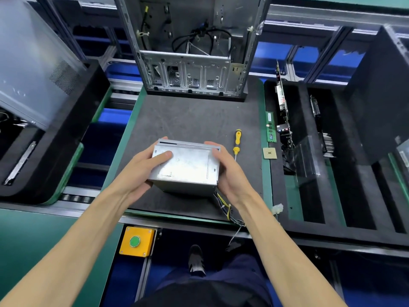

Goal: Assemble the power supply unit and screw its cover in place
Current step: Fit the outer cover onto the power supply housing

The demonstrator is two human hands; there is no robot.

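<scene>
the power supply unit [187, 168], a bare metal box, was held up over the near half of the dark mat [194, 120], its broad silver face turned up toward the camera and tipped slightly so the far edge sat higher. its long axis ran left to right, roughly level with the mat's front edge. the left hand [141, 171] gripped the left end, thumb laid flat on the top face and fingers curled round the far side; the right hand [230, 171] clamped the right end, fingers wrapped over the far top corner. a bundle of yellow and black wires [225, 207] trailed from the box's lower right corner, down past the right wrist and over the mat's front edge, ending near a white connector [277, 208].

a yellow-handled screwdriver [237, 141] lay on the mat just beside the right hand, tip pointing toward the person. beyond the box the mat was bare up to the open computer case [192, 72] standing at its far edge. right of the mat, on its green border, lay a memory stick [270, 127] and a small square chip [269, 153], with slotted black foam trays [332, 173] beyond. a yellow box with a green button [136, 241] sat below the front edge.
</scene>
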